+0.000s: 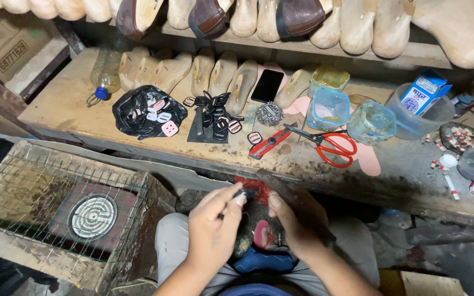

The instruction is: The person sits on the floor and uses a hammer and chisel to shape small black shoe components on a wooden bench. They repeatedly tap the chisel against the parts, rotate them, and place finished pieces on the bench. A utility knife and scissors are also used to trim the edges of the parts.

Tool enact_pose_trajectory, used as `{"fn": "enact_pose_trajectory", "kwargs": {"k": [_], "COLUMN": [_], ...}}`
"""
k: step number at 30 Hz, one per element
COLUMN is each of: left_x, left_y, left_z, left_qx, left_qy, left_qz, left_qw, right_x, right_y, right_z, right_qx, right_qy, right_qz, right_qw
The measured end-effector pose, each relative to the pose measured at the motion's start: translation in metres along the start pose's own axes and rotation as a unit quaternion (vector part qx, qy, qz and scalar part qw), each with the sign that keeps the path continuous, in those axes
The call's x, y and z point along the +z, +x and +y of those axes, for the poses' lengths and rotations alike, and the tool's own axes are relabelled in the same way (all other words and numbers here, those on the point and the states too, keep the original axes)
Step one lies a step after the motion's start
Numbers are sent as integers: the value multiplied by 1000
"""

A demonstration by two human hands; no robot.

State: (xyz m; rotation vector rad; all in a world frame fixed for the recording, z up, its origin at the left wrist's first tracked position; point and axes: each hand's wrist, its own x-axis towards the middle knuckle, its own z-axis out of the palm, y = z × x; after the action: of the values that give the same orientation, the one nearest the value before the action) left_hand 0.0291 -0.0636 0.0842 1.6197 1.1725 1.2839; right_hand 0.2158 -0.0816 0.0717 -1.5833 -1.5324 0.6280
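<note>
My left hand (pixel 213 227) pinches a small black buckle-like piece (pixel 246 193) between thumb and fingertips, low in the middle of the view above my lap. My right hand (pixel 294 219) grips a dark hammer (pixel 294 198) whose head lies close to that piece. Under both hands sit a red patch (pixel 254 185) and a pink shoe part (pixel 261 234), partly hidden by my fingers. My knees in grey trousers frame the spot.
The wooden bench (pixel 72 96) carries a black bag of buckles (pixel 146 112), loose black buckles (pixel 215 115), a phone (pixel 267 85), red scissors (pixel 330 143), a red cutter (pixel 267 145), plastic tubs (pixel 329 107) and wooden shoe lasts (pixel 204 71). A wire-caged heater box (pixel 91 216) stands at my left.
</note>
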Motion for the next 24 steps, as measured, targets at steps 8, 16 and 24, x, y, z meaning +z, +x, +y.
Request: {"fn": "enact_pose_trajectory", "kwargs": {"k": [8, 16, 24], "left_x": [1, 4, 0], "left_y": [16, 9, -1], "left_z": [-20, -19, -22], "left_qx": [-255, -184, 63], "left_qy": [-255, -233, 47], "left_qz": [-2, -28, -35], "left_qw": [932, 955, 996], "right_x": [-4, -5, -30], "right_y": [7, 9, 10], "right_z": [6, -22, -38], "right_qx": [-147, -122, 88], "right_qy": [-153, -229, 155], "right_qz": [-122, -190, -233], "right_qw": [970, 947, 956]}}
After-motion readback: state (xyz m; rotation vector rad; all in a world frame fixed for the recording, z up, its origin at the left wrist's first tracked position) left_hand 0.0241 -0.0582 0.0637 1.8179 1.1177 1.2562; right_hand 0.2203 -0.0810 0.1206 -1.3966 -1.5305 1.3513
